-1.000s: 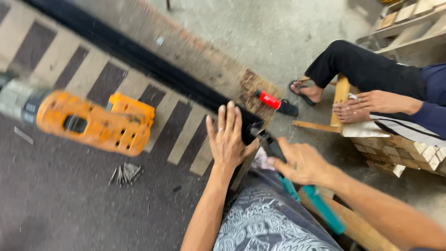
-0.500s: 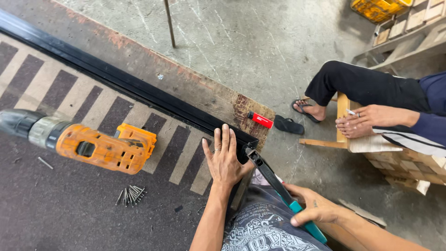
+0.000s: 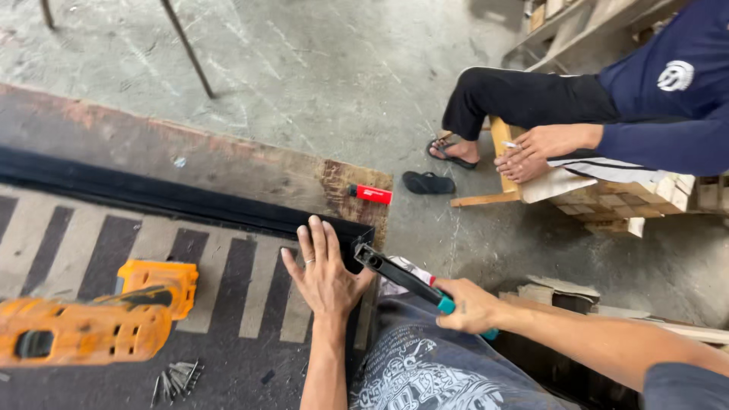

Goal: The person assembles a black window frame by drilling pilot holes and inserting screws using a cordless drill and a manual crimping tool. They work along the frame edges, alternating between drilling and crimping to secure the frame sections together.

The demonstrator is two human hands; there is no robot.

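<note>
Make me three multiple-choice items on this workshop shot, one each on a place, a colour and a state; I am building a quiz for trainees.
1. Where does the left hand rest?
A. Flat on the striped panel by the end of the black strip
B. On the orange drill
C. On the floor by the sandal

2. What colour is the small lighter-shaped thing on the board's far edge?
A. Green
B. Red
C. White

3. How does the right hand stand?
A. Open and empty
B. Flat on the lap
C. Closed on the teal grip of a black hand tool

Answers: A, the palm lies spread beside the strip's end; B, its body is plainly red; C, the fingers wrap the handle, with the tool's head at the strip's end.
</note>
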